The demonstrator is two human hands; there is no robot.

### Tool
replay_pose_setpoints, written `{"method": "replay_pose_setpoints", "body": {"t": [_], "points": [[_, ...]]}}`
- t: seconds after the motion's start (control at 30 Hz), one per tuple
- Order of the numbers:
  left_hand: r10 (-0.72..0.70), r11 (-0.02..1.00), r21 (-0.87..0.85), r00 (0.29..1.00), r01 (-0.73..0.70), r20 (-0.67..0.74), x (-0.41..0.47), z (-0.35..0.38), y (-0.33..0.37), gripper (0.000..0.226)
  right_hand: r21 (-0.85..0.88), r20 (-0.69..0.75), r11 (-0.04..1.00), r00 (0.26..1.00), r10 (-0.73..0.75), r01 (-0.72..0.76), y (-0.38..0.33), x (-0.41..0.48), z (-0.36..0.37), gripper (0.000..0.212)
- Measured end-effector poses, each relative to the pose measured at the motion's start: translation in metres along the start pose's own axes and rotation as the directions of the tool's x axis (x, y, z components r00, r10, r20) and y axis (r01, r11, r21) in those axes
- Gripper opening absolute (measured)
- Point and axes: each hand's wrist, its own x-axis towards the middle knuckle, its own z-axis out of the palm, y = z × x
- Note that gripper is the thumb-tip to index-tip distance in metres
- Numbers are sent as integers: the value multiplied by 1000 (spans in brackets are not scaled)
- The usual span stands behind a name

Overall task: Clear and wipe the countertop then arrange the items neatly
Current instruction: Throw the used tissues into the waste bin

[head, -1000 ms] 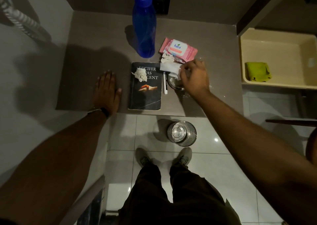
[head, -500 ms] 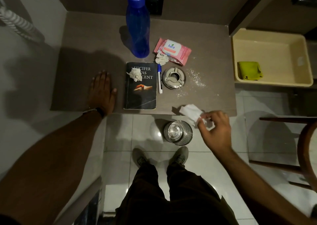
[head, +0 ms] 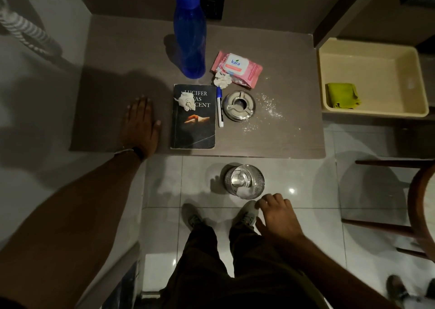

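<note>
- The countertop [head: 131,56] in front of you carries a tall blue bottle [head: 189,33] standing upright near the back wall.
- Just right of the bottle lies a pink pack of wipes [head: 237,69], with a crumpled tissue [head: 222,79] touching its near-left corner.
- A dark book [head: 195,125] lies flat near the front edge, and a second crumpled tissue [head: 187,100] sits on its cover.
- A blue-capped marker [head: 219,107] lies just beside the book's right edge, between it and a round steel ashtray [head: 239,106].
- White powder [head: 270,107] is scattered on the surface right of the ashtray.
- Your left hand [head: 141,127] rests flat and spread on the counter, left of the book, gripping nothing.
- Your right hand [head: 279,217] hangs below counter level with fingers loosely curled and nothing visible in them, just beside a small metal bin [head: 244,181] on the tiled floor.
- Something white shows inside that bin.
- To the right, a cream tray [head: 376,56] holds a folded green cloth [head: 342,95].
</note>
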Motion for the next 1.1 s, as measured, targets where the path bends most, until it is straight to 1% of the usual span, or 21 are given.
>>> {"method": "replay_pose_setpoints", "body": {"t": [0.07, 0.1, 0.17, 0.27, 0.33, 0.43, 0.47, 0.53, 0.6, 0.63, 0.73, 0.8, 0.83, 0.9, 0.97, 1.03, 1.1], "points": [[-4, 1000, 0, 1000, 4, -4, 0, -1, 0, 72, 30, 25, 999, 999, -27, 26, -11, -3, -8, 32], [-2, 1000, -1, 1000, 2, -2, 0, -1, 0, 72, 47, 10, 998, 999, -46, 46, -17, -1, -15, 32], [4, 1000, 2, 1000, -4, -2, 0, -1, 0, 72, 80, -77, 992, 993, -87, 93, -29, 12, -37, 31], [2, 1000, -7, 1000, -2, 2, -1, -3, 2, 72, 93, -230, 982, 963, -141, 166, -44, 51, -79, 26], [2, 1000, -16, 1000, -2, 3, -1, -4, 1, 71, 69, -290, 977, 941, -172, 200, -51, 82, -108, 28], [12, 1000, -3, 1000, -12, 9, -1, -5, 1, 72, 57, -340, 979, 925, -167, 197, -60, 130, -143, 27], [10, 1000, 1, 1000, -10, 8, -2, -5, 1, 72, 75, -341, 978, 926, -159, 195, -64, 146, -151, 26], [0, 1000, -5, 1000, 1, 3, -2, -5, 2, 72, 178, -313, 963, 939, -140, 203, -76, 177, -162, 27], [-5, 1000, -3, 1000, 5, 9, -1, -6, 2, 71, 288, -288, 935, 950, -120, 205, -90, 204, -170, 34], [-2, 1000, 2, 1000, 2, 15, -1, -6, 2, 70, 306, -295, 930, 949, -110, 203, -98, 217, -173, 38], [3, 1000, 8, 1000, -4, 18, 0, -6, 0, 69, 256, -319, 950, 943, -93, 181, -117, 247, -176, 43], [-2, 1000, 15, 1000, 1, 25, 0, -5, 1, 68, 225, -300, 964, 952, -67, 139, -126, 264, -174, 43], [-6, 1000, 17, 1000, 5, 26, 0, -5, 1, 68, 237, -281, 965, 959, -40, 110, -129, 271, -173, 44], [-9, 1000, 15, 1000, 8, 28, 0, -5, 1, 69, 277, -234, 959, 972, 8, 58, -132, 283, -169, 39], [-7, 1000, 20, 1000, 7, 28, 0, -5, 0, 69, 268, -200, 963, 979, 28, 27, -133, 290, -168, 27], [-4, 1000, 19, 1000, 3, 30, 0, -5, 0, 69, 260, -208, 965, 978, 26, 30, -132, 289, -170, 24], [2, 1000, 16, 1000, -2, 28, -1, -5, 0, 69, 307, -257, 949, 966, 15, 66, -130, 278, -173, 26]]}}
